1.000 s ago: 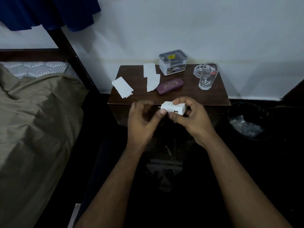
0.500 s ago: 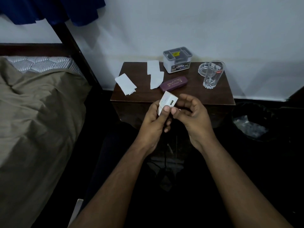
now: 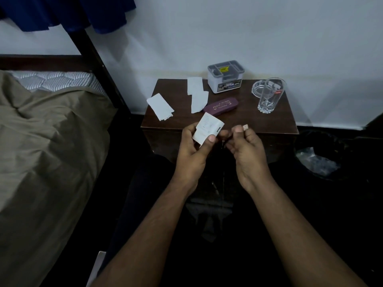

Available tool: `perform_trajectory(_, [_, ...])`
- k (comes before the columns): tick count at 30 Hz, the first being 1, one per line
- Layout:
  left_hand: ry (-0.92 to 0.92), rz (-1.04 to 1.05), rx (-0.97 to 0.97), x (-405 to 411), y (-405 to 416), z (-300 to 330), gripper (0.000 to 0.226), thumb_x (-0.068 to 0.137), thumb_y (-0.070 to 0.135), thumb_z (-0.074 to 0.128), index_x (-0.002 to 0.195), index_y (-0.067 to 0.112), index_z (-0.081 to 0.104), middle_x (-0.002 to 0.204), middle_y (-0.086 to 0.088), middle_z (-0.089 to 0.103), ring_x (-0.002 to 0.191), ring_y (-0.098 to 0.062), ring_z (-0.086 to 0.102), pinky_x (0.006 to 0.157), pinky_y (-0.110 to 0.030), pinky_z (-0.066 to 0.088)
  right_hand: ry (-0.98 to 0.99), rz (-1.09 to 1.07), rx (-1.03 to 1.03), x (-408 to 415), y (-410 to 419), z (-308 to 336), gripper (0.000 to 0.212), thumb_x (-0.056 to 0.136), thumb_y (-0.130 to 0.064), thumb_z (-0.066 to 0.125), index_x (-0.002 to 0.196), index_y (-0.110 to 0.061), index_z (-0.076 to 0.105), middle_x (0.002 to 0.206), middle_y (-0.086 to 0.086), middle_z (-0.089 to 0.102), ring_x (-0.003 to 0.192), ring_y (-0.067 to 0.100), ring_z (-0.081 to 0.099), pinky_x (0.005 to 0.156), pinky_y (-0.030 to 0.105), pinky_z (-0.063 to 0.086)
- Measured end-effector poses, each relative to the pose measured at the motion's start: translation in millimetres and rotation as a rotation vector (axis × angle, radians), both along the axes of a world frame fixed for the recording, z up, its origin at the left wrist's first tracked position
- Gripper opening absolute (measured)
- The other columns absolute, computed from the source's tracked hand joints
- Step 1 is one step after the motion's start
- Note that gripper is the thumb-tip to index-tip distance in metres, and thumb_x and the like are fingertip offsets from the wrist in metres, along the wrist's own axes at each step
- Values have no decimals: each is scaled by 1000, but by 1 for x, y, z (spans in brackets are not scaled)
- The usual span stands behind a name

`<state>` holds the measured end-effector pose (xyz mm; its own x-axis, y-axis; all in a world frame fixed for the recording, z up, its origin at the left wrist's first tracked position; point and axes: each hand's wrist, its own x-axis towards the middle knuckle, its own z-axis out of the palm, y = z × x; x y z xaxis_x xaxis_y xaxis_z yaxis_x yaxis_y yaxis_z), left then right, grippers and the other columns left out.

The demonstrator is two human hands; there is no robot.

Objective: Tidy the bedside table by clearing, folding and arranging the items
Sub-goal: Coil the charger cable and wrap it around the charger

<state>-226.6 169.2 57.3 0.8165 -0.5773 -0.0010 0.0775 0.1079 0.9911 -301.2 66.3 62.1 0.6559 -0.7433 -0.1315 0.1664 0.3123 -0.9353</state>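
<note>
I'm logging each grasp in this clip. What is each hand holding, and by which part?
Left hand grips the white charger by its lower sides. Right hand pinches a USB plug just below its metal tip.

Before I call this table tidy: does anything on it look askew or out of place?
Yes. Three white paper slips lie scattered at odd angles: one overhangs the table's left edge, and two overlap near the grey box. Nothing looks spilled.

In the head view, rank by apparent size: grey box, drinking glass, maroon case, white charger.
1. Grey box
2. Drinking glass and maroon case look similar; not ranked.
White charger, held in the left hand, is nearer the camera, so its place is unsure.
</note>
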Motion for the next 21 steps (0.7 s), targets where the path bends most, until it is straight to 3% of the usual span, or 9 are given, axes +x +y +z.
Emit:
perform_trajectory(2, [44,28,-2,3,1,-1,42,94,20,70,130,19,49,124,-1,67,111,-27,70,93,-42,59,17,-70,-97,-1,-6,2,19,108,-27,46,99,-20,61,79,-2,72,81,15,63,82,26,50])
perform_trajectory(5, [116,14,-44,8,3,-2,42,95,15,69,132,17,48,128,-9,66,96,-20,73,79,-34,59,89,-53,-374,-6,-13,1,23,108,-24,46,103,-17,67,64,-4,56,65,6,54,69,18,47])
perform_trajectory(8, [214,-17,-111,9,3,0,37,98,14,65,132,14,50,125,-14,67,88,-17,72,73,-30,58,215,42,-588,-8,-13,-3,25,107,-24,47,109,-19,72,62,-9,51,61,4,49,63,16,43])
perform_trajectory(11, [268,-32,-159,11,2,-1,33,100,14,60,131,11,51,114,-10,68,79,-13,70,68,-28,57,272,90,-721,-8,-10,-5,25,106,-24,49,124,-22,66,65,-6,58,63,6,55,67,19,46])
perform_trajectory(14, [263,-28,-165,14,1,-2,28,101,14,59,128,11,53,110,-8,69,75,-12,66,62,-26,54,254,76,-703,-8,-7,-4,19,102,-24,57,120,-19,58,66,-2,66,64,7,62,70,19,48])
perform_trajectory(17, [290,-27,-181,14,1,-2,26,101,13,58,127,10,52,107,-7,69,71,-12,62,57,-24,50,223,37,-679,-9,-6,0,11,99,-23,63,106,-15,63,67,-2,70,67,5,67,72,14,47])
perform_trajectory(21, [288,-38,-184,14,2,-1,26,101,14,59,126,10,51,105,-8,70,69,-13,62,53,-24,46,168,49,-662,-9,-1,0,12,99,-24,65,105,-14,69,69,-1,72,71,8,70,75,16,48])
